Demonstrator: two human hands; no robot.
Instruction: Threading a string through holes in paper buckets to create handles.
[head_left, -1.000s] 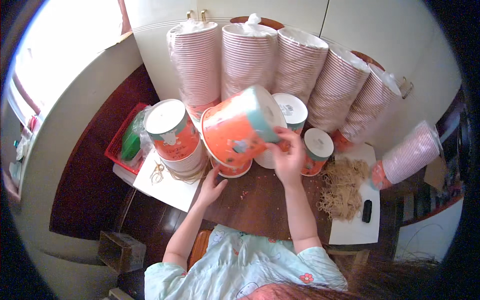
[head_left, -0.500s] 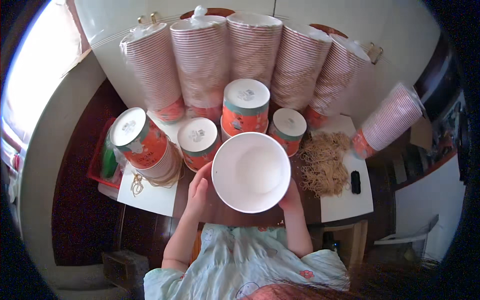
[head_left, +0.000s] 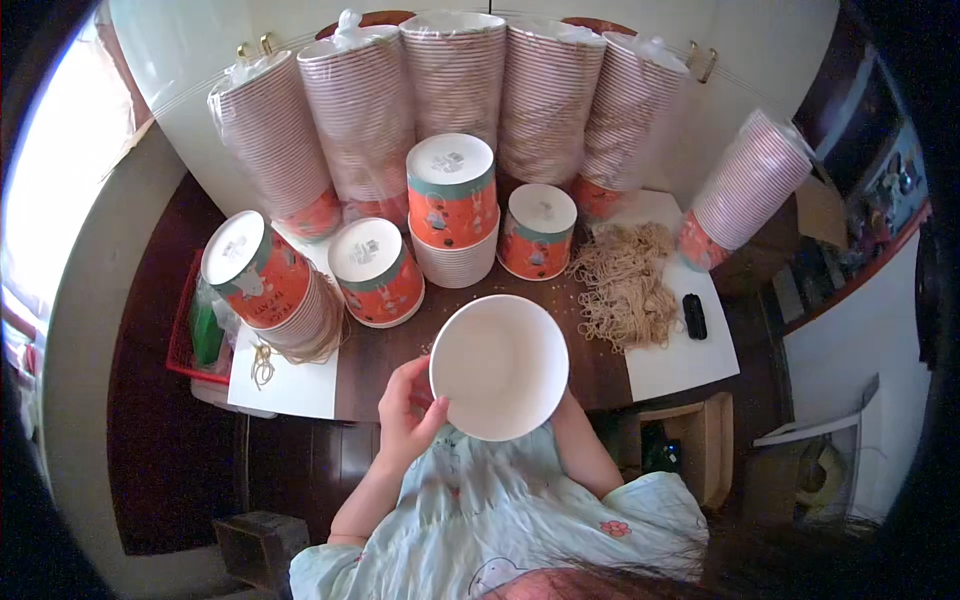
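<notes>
A large white-lined paper tub point(head_left: 480, 370) is held in front of me, its round mouth facing up toward me. My left hand point(head_left: 408, 408) is closed on its left side, thumb near the rim. My right hand point(head_left: 572, 408) is mostly behind the tub's lower right side, its fingers hidden. Beyond the tub stand upside-down orange and green paper tubs: one point(head_left: 376, 272) at the left, one point(head_left: 537, 232) at the right, and a nested stack point(head_left: 452, 205) between them. Another nested stack point(head_left: 270, 285) leans at the far left, with rubber bands around its lower part.
Tall plastic-wrapped tub stacks point(head_left: 452, 85) line the back of the table, and another wrapped stack point(head_left: 745, 190) leans at the right. A heap of tan rubber bands point(head_left: 627, 290) lies beside a small black object point(head_left: 694, 316). A red basket point(head_left: 185, 335) is at the left.
The tub in my hands has come down closer to my body and turned a little. More of my left hand shows; my right hand is now largely behind the tub. The view has shifted slightly.
</notes>
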